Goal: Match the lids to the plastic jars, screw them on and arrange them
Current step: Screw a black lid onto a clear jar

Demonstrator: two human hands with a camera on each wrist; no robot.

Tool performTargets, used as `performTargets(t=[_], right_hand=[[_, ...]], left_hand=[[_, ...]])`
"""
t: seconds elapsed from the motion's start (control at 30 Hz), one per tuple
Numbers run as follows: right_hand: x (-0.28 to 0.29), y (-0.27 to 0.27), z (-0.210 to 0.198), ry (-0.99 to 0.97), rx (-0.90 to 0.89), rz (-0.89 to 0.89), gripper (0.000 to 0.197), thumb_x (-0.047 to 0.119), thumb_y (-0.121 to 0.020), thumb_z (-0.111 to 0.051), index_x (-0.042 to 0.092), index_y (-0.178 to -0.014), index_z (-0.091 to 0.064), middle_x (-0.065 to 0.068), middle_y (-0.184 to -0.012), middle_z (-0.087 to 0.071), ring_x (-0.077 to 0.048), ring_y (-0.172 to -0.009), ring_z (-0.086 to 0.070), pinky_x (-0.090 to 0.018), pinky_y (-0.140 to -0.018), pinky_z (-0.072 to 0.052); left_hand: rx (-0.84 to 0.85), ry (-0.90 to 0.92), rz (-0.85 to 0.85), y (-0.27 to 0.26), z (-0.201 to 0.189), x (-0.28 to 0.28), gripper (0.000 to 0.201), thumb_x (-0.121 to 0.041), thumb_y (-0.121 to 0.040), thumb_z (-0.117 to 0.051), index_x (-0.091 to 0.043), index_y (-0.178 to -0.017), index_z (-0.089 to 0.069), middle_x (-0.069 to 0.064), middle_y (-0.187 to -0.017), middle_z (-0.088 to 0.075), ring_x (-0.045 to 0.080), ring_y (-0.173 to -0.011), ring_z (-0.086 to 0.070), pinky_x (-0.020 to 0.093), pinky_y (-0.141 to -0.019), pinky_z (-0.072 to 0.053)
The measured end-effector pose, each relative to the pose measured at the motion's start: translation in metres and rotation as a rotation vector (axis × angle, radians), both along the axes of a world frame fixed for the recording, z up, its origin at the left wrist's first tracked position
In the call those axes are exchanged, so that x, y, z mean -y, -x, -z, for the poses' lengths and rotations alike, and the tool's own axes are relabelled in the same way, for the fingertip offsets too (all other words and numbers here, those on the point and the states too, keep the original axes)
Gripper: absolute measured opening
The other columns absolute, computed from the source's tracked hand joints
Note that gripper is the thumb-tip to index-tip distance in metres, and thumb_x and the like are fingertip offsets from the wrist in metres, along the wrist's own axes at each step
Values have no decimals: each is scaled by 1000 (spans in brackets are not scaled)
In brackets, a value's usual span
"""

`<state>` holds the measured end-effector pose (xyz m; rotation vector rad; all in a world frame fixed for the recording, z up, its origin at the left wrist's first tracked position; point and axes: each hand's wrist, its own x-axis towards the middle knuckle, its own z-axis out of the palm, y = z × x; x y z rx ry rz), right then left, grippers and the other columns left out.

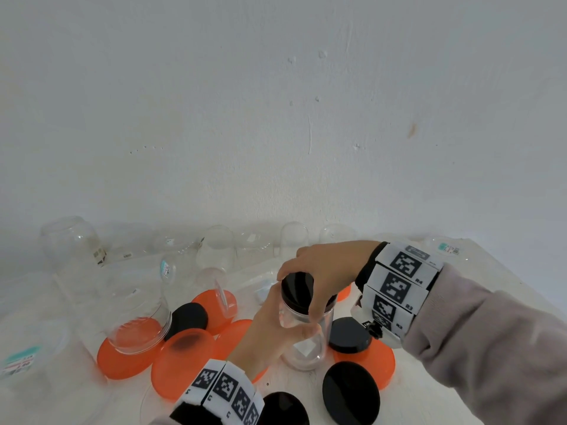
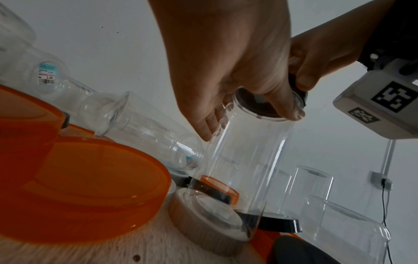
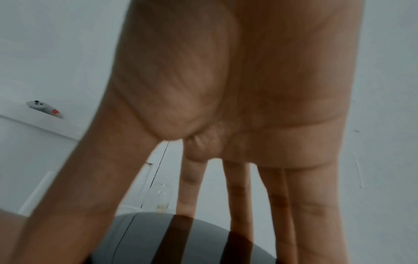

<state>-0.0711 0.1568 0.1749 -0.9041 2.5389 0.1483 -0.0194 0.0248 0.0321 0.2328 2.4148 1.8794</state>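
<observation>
Jar (image 1: 302, 335), clear plastic and cylindrical, is being held upright on the bench (image 1: 435, 391), with its base resting among loose lids. The left hand (image 1: 270, 326) is being wrapped around the upper wall, just below the rim; its fingers (image 2: 204, 123) are curled round the far side of the wall while the thumb is pressed on the near side. A black lid (image 1: 299, 291) is sitting on the mouth and is being gripped from above by the right hand (image 1: 322, 268), whose fingers (image 3: 235, 189) are spread down over the lid's edge, thumb on one side and the rest opposite.

The jar is judged to be empty and very light, so it is likely to spin or tip unless it is being steadied while the lid is turned. Its wall looks thin and smooth, probably slippery and a little yielding under a squeeze; hold is best taken high on the wall, near the stiffer threaded neck, as is being done. The lid appears rigid and is best taken round its edge.

Whether the thread is already being engaged cannot be told. Orange lids (image 1: 181, 360) are lying to the outer side of the left fingers, and further black lids (image 1: 349, 331) beneath the right wrist. More clear jars (image 1: 214, 250) are standing or lying beyond both hands, towards the wall.
</observation>
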Motion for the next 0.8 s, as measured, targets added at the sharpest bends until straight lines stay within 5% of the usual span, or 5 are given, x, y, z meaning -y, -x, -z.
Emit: performTargets(t=[0.23,0.43,0.6,0.73,0.8], right_hand=[[3,0,14,37,-135,80,73,75,-71,-61,23,-121,-49,6,-95,-53,-14,-82,-55,-26,-61,-39],[-5,1,1,1,50,38,88,47,-72,-77,44,-144,-27,6,-133,-39,-19,-122,-41,-39,-97,-43],[-6,2,4,51,1,23,77,53,-72,-75,40,-138,-38,9,-120,-42,-16,-114,-44,-34,-89,-44],[-2,0,16,82,-135,99,66,73,-71,-63,22,-109,-44,9,-89,-48,-11,-78,-51,-25,-61,-38],[-3,0,16,86,-122,116,69,73,-71,-64,22,-111,-43,8,-93,-50,-11,-80,-51,-26,-64,-40]], left_hand=[[19,-7,-8,-1,0,0,72,-31,-72,-81,-57,-120,-35,-35,-118,-53,-19,-112,-43,11,-83,-38],[12,-27,-4,-1,0,0,70,-31,-71,-82,-51,-120,-37,-31,-122,-52,-18,-114,-43,8,-83,-37],[13,-29,-1,-1,0,0,71,-33,-70,-83,-56,-117,-35,-39,-114,-52,-28,-106,-42,2,-77,-41],[13,-39,-10,-1,0,0,76,-38,-64,-80,-54,-123,-36,-32,-118,-55,-15,-113,-47,14,-85,-40],[10,-38,-7,-1,0,0,78,-40,-63,-81,-53,-125,-35,-33,-118,-55,-14,-115,-46,15,-87,-39]])
